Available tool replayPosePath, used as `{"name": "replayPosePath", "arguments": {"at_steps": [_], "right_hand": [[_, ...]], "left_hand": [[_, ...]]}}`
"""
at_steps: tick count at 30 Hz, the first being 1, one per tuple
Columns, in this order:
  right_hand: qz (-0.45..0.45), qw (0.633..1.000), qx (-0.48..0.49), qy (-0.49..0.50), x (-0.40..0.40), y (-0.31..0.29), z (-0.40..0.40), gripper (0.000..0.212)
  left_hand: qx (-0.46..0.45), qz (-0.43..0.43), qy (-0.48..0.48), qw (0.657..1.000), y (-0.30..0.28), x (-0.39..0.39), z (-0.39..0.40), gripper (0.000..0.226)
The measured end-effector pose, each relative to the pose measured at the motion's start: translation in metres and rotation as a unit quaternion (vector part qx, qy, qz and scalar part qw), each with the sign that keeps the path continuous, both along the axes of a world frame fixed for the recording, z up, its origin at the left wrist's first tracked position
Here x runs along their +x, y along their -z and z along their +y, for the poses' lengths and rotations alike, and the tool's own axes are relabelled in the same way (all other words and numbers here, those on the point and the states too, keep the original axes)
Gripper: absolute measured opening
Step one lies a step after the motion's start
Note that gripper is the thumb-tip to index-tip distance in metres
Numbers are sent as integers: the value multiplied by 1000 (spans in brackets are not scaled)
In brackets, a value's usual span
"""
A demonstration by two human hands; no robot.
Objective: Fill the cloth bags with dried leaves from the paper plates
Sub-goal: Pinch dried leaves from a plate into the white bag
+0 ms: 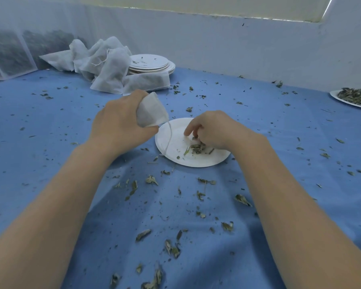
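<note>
A blue cloth covers my worktop, creased towards the near edge and littered all over with crumbled bits of dried leaf. A pale wall runs along the far edge, and at the far left corner hangs sheer white mesh with dark leaf matter showing through it.

Against the far edge lies a heap of soft, white, gauzy cloth bags, some limp and some with dark filling, one with a thin drawstring trailing. Just beside them sits a stack of flat round paper plates. At the right edge another paper plate carries a full mound of curled grey-green leaves.

Near the middle of the worktop is a round white paper plate, nearly bare, with a small cluster of dried leaves on its near side.

My left hand is curled around a small cloth bag, gripping it above the plate's left rim; its drawstring dangles down onto the plate. My right hand reaches onto the plate, palm down, fingers bent and gathered at the leaf cluster, index finger partly extended; whether they actually pinch any leaves I cannot tell. Both forearms stretch out bare from the near edge.
</note>
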State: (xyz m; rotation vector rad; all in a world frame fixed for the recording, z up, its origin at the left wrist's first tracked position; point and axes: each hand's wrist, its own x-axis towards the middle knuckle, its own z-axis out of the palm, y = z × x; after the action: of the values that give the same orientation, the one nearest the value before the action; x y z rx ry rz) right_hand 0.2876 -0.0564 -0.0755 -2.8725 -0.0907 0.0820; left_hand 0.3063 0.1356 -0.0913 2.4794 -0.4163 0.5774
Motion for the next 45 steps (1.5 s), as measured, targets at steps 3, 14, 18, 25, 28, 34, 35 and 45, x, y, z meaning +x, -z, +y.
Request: {"name": "replayPosePath", "arguments": {"at_steps": [3,14,18,25,28,34,35,45], "right_hand": [[11,998,-59,20,-2,-3,-1,41],[79,995,-48,31,-8,-12,8,38],[75,997,17,3,-9,-18,8,41],[107,993,54,-13,-10,-10,11,39],[76,996,26,-33,-7,-5,14,25],[87,996,24,-29,-10,-14,0,11],[88,995,29,-23,-11,-15,-2,13],[70,997,34,13,-13,-12,10,8]], "left_hand": [[1,4,-2,1000,-1,-1,0,49],[8,8,4,1000,1,0,0,49],[14,3,3,1000,1,1,0,51],[22,2,12,1000,3,3,0,45],[22,0,10,1000,3,3,0,44],[24,5,10,1000,3,2,-1,49],[26,6,9,1000,2,2,-1,49],[30,8,18,999,3,2,-2,44]]}}
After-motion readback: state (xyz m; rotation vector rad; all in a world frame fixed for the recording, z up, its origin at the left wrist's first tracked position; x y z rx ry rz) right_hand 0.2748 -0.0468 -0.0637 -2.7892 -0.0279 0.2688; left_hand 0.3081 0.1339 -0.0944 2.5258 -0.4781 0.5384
